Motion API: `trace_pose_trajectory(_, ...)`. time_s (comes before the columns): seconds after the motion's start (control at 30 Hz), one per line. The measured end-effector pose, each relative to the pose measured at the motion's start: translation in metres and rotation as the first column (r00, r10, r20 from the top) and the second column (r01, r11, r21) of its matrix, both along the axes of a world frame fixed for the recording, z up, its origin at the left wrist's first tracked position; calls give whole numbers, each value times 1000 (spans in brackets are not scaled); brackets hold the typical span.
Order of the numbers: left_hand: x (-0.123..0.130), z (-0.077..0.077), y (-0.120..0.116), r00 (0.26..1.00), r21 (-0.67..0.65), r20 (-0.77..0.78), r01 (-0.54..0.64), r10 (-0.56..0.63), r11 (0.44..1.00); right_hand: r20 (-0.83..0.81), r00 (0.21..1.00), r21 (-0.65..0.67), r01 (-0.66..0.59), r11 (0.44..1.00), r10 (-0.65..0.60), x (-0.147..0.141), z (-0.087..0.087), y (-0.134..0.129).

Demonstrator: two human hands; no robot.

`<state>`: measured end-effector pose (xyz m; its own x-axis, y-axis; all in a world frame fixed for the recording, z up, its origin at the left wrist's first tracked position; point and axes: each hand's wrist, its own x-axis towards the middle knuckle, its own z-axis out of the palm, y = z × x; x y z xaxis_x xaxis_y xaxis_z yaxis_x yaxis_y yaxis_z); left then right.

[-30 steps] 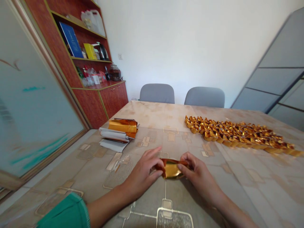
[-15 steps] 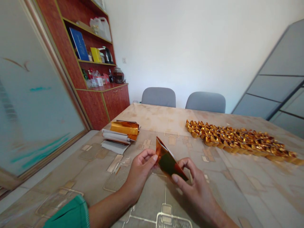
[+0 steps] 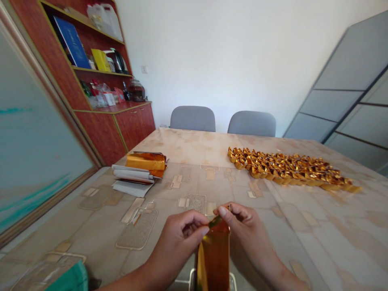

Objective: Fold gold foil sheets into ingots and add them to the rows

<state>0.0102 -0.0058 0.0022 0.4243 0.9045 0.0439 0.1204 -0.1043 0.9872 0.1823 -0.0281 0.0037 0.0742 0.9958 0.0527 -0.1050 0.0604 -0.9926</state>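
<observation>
Taking the held gold foil piece [image 3: 216,256] as the clock's centre, a pale glass panel [image 3: 36,121] with turquoise streaks stands at ten o'clock. A green sleeve [image 3: 71,279] shows at half past eight. Towards eleven, a reddish shelf unit [image 3: 98,127] holds a blue folder [image 3: 72,42] with pale lettering too small to read. Right of it come a yellow item [image 3: 101,60], a dark kettle [image 3: 119,61] and a dark-filled jar [image 3: 137,91]; any print on these is too small to make out.

On the table [image 3: 194,145], at half past ten, lies a stack of sheets [image 3: 145,162], gold faces and white backs showing. The left hand [image 3: 178,236] is nearly closed, thumb and forefinger pinching the foil's top edge, other fingers curled. The foil lies between the hands, its lower end running out of view at six o'clock. The right hand [image 3: 247,226], fingers bent, grips the top corner between thumb and forefinger, at about one o'clock.

Two grey chairs [image 3: 192,119] stand beyond the table, either side of twelve. At half past one, folded gold pieces [image 3: 287,167] sit in close rows, and grey panels [image 3: 339,85] rise behind.
</observation>
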Motion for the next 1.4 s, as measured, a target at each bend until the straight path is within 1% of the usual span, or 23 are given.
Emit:
trace_pose_trajectory(0.13, 0, 6, 4, 998, -166, 62, 8, 2, 986, -109, 994, -59, 16, 998, -22, 2, -7, 0)
trace_pose_trajectory(0.27, -1, 8, 8, 995, -298, 97, 22, 7, 954, -71, 996, -102, 54, 993, -62, 0, 2, -3)
trace_pose_trajectory(0.37, -2, 7, 10, 993, -354, 118, 46, -4, 934, -52, 995, -95, 83, 992, -89, -3, 8, -4)
trace_pose_trajectory(0.43, -4, 7, 11, 991, -365, 135, 60, -10, 929, -36, 995, -89, 91, 992, -95, -5, 7, -4)
trace_pose_trajectory(0.5, -5, 8, 11, 989, -360, 148, 56, -2, 931, 31, 996, -76, 84, 994, -82, -3, 3, -4)
trace_pose_trajectory(0.57, -7, 9, 12, 987, -354, 157, 20, 39, 935, 192, 976, 4, 106, 994, -105, 4, 1, -3)
trace_pose_trajectory(0.6, -9, 10, 14, 985, -356, 161, -6, 67, 935, 304, 943, 80, 119, 990, -138, 10, 1, -2)
trace_pose_trajectory(0.63, -10, 10, 16, 981, -362, 166, -33, 100, 931, 416, 887, 182, 133, 974, -199, 15, 3, -2)
trace_pose_trajectory(0.67, -12, 10, 19, 977, -376, 172, -55, 128, 925, 520, 816, 301, 102, 948, -253, 21, 5, -1)
trace_pose_trajectory(0.7, -14, 9, 23, 972, -394, 179, -68, 149, 916, 615, 741, 392, 10, 920, -270, 25, 7, -1)
trace_pose_trajectory(0.73, -16, 8, 26, 969, -414, 187, -70, 160, 908, 698, 667, 445, -118, 887, -261, 27, 10, -1)
trace_pose_trajectory(0.8, -19, 5, 32, 966, -428, 209, -48, 151, 902, 823, 529, 449, -387, 806, -205, 26, 15, -3)
trace_pose_trajectory(0.87, -21, 1, 36, 966, -415, 229, -12, 118, 910, 896, 411, 390, -552, 737, -167, 19, 18, -6)
trace_pose_trajectory(0.9, -21, -1, 37, 970, -401, 226, 3, 96, 916, 910, 377, 379, -582, 720, -174, 15, 19, -7)
trace_pose_trajectory(0.97, -19, -5, 38, 982, -364, 182, 22, 48, 931, 914, 335, 391, -584, 712, -228, 9, 20, -11)
trace_pose_trajectory(1.03, -15, -9, 38, 994, -309, 112, 25, 10, 951, 906, 311, 420, -565, 711, -288, 5, 19, -13)
trace_pose_trajectory(1.1, -9, -13, 38, 998, -249, 59, 40, -26, 968, 909, 315, 412, -583, 700, -273, 4, 15, -12)
trace_pose_trajectory(1.17, -6, -15, 38, 998, -150, -5, 64, -65, 987, 927, 338, 353, -631, 690, -165, 4, 10, -10)
trace_pose_trajectory(1.2, -5, -15, 38, 995, -61, -58, 82, -85, 995, 935, 343, 305, -657, 689, -88, 4, 6, -9)
trace_pose_trajectory(1.23, -7, -15, 39, 987, 67, -130, 101, -91, 993, 938, 346, 256, -675, 692, -10, 4, 3, -7)
trace_pose_trajectory(1.3, -13, -11, 41, 960, 313, -267, 165, -80, 935, 928, 353, 169, -681, 712, 118, 5, -2, -4)
trace_pose_trajectory(1.33, -18, -8, 41, 950, 389, -307, 185, -62, 902, 917, 365, 139, -675, 725, 164, 5, -4, -3)
trace_pose_trajectory(1.4, -30, -2, 40, 931, 447, -356, 242, -77, 861, 887, 403, 109, -656, 747, 225, 7, -4, -1)
